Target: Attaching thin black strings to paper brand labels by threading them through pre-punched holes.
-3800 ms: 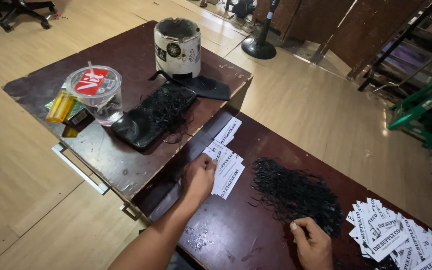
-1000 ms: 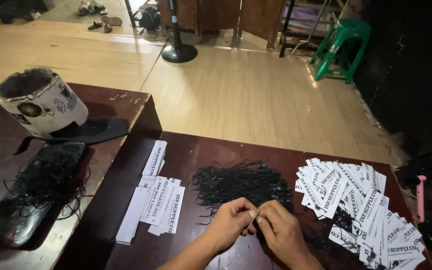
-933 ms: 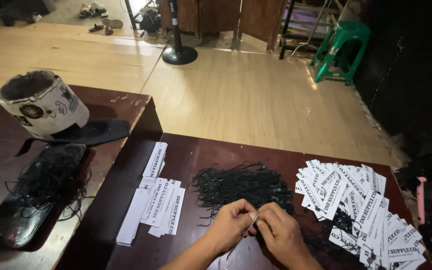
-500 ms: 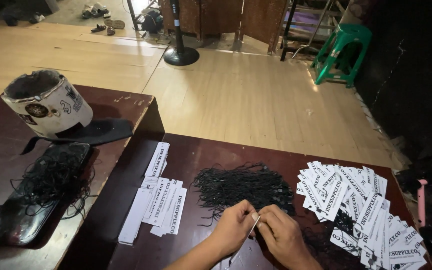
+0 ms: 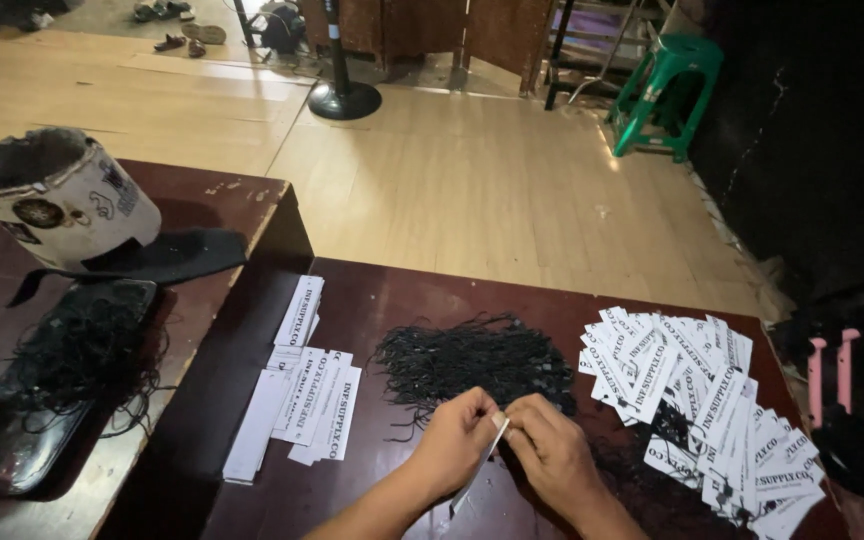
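A dark worktop (image 5: 392,300) fills the lower frame, bare near its far edge. Both hands, left (image 5: 457,440) and right (image 5: 552,450), pinch one white tag (image 5: 482,462) together below the black string pile (image 5: 472,360).

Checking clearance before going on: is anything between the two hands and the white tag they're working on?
Nothing visible: left hand and right hand pinch the white paper tag directly. The black string pile lies just beyond.
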